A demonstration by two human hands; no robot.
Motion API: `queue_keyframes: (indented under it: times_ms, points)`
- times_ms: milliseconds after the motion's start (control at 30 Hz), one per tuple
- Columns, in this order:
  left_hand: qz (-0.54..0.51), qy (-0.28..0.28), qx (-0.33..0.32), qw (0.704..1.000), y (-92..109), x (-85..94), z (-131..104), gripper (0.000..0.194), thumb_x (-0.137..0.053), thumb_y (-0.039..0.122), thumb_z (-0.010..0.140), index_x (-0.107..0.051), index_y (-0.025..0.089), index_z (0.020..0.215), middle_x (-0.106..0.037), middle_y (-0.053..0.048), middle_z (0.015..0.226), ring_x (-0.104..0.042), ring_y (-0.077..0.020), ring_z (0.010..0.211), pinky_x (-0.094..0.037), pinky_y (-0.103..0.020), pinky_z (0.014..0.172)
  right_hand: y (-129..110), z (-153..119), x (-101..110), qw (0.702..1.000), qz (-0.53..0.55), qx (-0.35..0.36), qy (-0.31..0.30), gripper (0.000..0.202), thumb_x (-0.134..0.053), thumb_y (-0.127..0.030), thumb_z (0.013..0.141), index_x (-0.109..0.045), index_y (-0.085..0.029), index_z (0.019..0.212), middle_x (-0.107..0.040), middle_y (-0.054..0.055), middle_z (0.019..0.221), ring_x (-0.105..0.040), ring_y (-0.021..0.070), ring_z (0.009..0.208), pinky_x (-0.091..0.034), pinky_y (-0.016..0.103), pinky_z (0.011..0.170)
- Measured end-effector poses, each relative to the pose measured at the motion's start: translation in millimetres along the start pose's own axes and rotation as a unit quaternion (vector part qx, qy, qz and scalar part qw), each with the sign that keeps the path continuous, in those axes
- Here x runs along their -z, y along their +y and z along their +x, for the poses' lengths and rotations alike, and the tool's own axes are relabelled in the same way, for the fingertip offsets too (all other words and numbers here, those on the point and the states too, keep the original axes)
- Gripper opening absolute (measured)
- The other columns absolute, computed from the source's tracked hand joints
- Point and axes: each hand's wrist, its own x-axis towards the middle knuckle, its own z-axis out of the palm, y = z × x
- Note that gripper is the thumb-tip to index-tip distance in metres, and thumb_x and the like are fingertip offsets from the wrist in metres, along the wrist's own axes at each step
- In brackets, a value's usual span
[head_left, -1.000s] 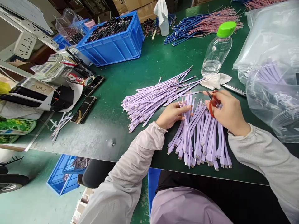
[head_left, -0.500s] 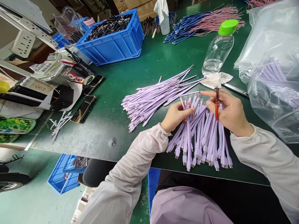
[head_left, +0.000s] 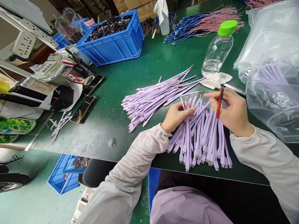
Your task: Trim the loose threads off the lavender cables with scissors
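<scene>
My left hand [head_left: 177, 117] is closed on a few flat lilac cables, thumb across them just below their bared wire ends. These cables belong to a spread of lilac cables [head_left: 201, 137] at the table's front edge, their metal plugs pointing toward me. My right hand [head_left: 234, 110] grips a small orange-handled tool [head_left: 219, 107] with a dark tip, held upright over the right part of the spread; its exact kind is unclear. The index finger of that hand points left toward the bared wires. Behind my left hand lies a second pile of lilac cables [head_left: 154, 98].
A clear bottle with a green cap [head_left: 218, 49] stands behind my right hand, beside a white cloth [head_left: 216, 80]. Plastic bags [head_left: 268, 62] lie at the right. A blue crate [head_left: 112, 43] of black cables stands at the back left, with phones [head_left: 83, 109] nearer.
My right hand has moved slightly right, and the orange-handled tool now leans, its tip to the right. The cables in my left hand have shifted slightly.
</scene>
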Motion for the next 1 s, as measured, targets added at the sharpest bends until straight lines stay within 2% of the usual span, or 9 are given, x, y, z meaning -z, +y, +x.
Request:
queue_keyframes:
  times_ms: [100,200,400,633,800,1000]
  points:
    - [-0.007,0.013,-0.001,1.0,0.5,-0.4,-0.4,0.026,-0.067,0.036,0.077,-0.065,0.012,0.087,-0.065,-0.007,0.082,-0.058,-0.0118,0.069,-0.037,-0.018,0.046,0.4,0.5,-0.6,1.0,-0.027,-0.001,0.011,0.019,-0.057,-0.017,0.08,-0.072,-0.02,0.09,-0.059,0.003,0.078,-0.052,0.0148,0.067,-0.042,0.029,0.066]
    - [-0.003,0.024,-0.003,1.0,-0.5,-0.8,0.0,0.027,-0.068,0.035,0.076,-0.067,0.012,0.089,-0.066,-0.008,0.093,-0.055,-0.011,0.07,-0.037,-0.018,0.046,-0.2,0.1,-0.4,1.0,-0.026,0.001,-0.005,0.025,-0.057,-0.017,0.08,-0.072,-0.021,0.099,-0.059,0.004,0.081,-0.054,0.0156,0.07,-0.044,0.029,0.067]
    - [0.011,0.025,-0.013,1.0,-3.6,-1.1,1.3,0.024,-0.069,0.032,0.075,-0.067,0.012,0.087,-0.063,-0.005,0.083,-0.049,-0.0079,0.061,-0.035,-0.017,0.044,-4.0,-0.1,0.7,0.999,-0.002,0.029,-0.043,0.035,-0.056,-0.014,0.08,-0.068,-0.021,0.113,-0.058,0.004,0.085,-0.055,0.0156,0.074,-0.045,0.028,0.071]
    - [0.018,0.029,-0.014,0.999,-4.8,-1.8,2.0,0.024,-0.07,0.033,0.074,-0.066,0.012,0.085,-0.058,-0.003,0.076,-0.046,-0.0076,0.057,-0.035,-0.018,0.043,-2.3,0.0,0.4,1.0,-0.011,0.01,-0.018,0.025,-0.057,-0.016,0.081,-0.072,-0.023,0.1,-0.055,0.002,0.079,-0.053,0.015,0.069,-0.043,0.028,0.066]
    - [0.027,0.027,-0.019,0.999,-5.6,-1.8,2.0,0.024,-0.07,0.033,0.075,-0.067,0.011,0.085,-0.057,-0.003,0.072,-0.044,-0.0071,0.056,-0.035,-0.018,0.043,-3.7,-0.1,0.3,0.999,-0.005,0.026,-0.036,0.034,-0.056,-0.011,0.08,-0.069,-0.021,0.11,-0.058,0.003,0.085,-0.053,0.0137,0.072,-0.043,0.027,0.069]
    - [0.026,0.002,-0.008,1.0,-1.0,-1.3,-0.4,0.029,-0.063,0.033,0.082,-0.069,0.012,0.101,-0.064,-0.007,0.095,-0.048,-0.0078,0.064,-0.037,-0.016,0.046,3.6,0.7,-1.9,0.999,-0.044,0.0,0.019,0.022,-0.057,-0.013,0.077,-0.072,-0.018,0.092,-0.057,0.002,0.078,-0.053,0.0139,0.067,-0.042,0.028,0.065]
